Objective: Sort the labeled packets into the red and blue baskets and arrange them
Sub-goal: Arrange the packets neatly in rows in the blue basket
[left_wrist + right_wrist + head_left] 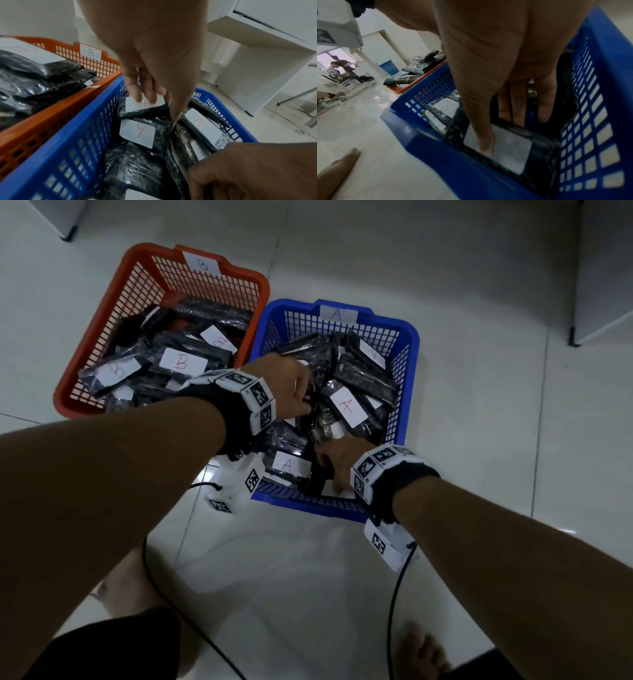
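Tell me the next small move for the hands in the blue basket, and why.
Probably press the near packet flat with the right hand. Its straight fingers already rest on that packet's white label at the blue basket's near wall, while the A packets around it lie tilted and overlapping; the left hand works further back.

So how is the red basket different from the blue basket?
The red basket wears a tag marked B and holds packets labelled B; the blue basket wears a tag marked A and holds packets labelled A. Both hands reach into the blue basket, none into the red basket. Both are mesh-walled plastic baskets on the floor, side by side, full of black packets.
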Demonstrator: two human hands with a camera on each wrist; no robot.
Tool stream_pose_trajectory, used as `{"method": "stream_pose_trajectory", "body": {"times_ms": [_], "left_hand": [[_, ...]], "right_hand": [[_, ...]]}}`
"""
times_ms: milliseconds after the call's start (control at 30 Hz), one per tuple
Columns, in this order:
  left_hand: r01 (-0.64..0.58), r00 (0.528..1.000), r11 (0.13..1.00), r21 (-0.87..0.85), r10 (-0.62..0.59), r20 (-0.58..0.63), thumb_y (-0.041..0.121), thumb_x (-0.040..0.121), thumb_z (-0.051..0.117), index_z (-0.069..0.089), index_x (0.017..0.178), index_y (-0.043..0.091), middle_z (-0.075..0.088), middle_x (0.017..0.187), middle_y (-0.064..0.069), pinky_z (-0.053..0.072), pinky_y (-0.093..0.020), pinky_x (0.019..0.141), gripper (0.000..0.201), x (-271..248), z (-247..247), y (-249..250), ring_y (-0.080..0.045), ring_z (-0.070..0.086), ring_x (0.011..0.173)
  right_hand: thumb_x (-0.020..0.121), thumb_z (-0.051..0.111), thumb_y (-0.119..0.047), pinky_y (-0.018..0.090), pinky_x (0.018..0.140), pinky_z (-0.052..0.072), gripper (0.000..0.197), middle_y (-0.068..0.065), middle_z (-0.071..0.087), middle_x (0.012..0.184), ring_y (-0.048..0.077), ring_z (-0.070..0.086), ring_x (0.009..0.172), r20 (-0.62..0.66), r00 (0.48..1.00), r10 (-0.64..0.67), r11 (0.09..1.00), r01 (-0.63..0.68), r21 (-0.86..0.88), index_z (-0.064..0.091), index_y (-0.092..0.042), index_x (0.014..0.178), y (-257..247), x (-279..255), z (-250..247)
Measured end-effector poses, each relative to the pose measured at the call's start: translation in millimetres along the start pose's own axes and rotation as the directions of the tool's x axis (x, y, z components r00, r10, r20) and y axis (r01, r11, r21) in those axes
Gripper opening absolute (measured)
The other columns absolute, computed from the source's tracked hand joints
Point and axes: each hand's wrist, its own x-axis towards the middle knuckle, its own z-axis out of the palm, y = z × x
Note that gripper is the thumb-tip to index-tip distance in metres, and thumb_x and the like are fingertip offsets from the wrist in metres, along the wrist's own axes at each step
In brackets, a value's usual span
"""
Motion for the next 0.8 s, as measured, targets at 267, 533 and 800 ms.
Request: {"method": "stream_pose_trajectory", "body": {"times_ms": [267, 533, 800], "left_hand": [[-0.050, 0.875, 0.989, 0.138, -0.023, 0.483, 0.046, 0.068, 0.082, 0.067, 0.106, 0.022, 0.068, 0.102, 0.003, 0.053, -0.028, 0.075, 0.048, -18, 38, -5, -0.020, 0.065, 0.092], [-0.051, 0.856, 0.983, 0.178, -0.049, 0.515, 0.043, 0.059, 0.086, 0.064, 0.079, 0.018, 0.067, 0.074, 0.002, 0.056, -0.028, 0.057, 0.039, -17, 58, -4, -0.016, 0.066, 0.068], [0.069, 0.949, 0.982, -0.173, -0.011, 0.316, 0.014, 0.077, 0.078, 0.068, 0.081, 0.016, 0.069, 0.088, 0.000, 0.053, -0.029, 0.075, 0.011, -6, 2, -13, -0.019, 0.065, 0.085]], "right_hand": [[0.076, 0.073, -0.039, 0.022, 0.063, 0.046, 0.011, -0.010, 0.064, 0.080, 0.013, 0.060, 0.077, -0.223, 0.974, 0.033, 0.941, 0.045, 0.337, 0.067, -0.031, 0.079, 15, -12, -62], [0.087, 0.062, -0.023, 0.032, 0.090, 0.050, 0.031, 0.004, 0.068, 0.112, 0.024, 0.062, 0.104, -0.555, 0.821, 0.132, 0.950, 0.056, 0.308, 0.064, -0.020, 0.118, 33, 0, -88], [0.086, 0.056, -0.015, 0.034, 0.076, 0.050, 0.018, 0.004, 0.063, 0.104, 0.026, 0.061, 0.095, -0.756, 0.651, -0.064, 0.989, 0.144, 0.040, 0.066, -0.015, 0.101, 31, -6, -52]]}}
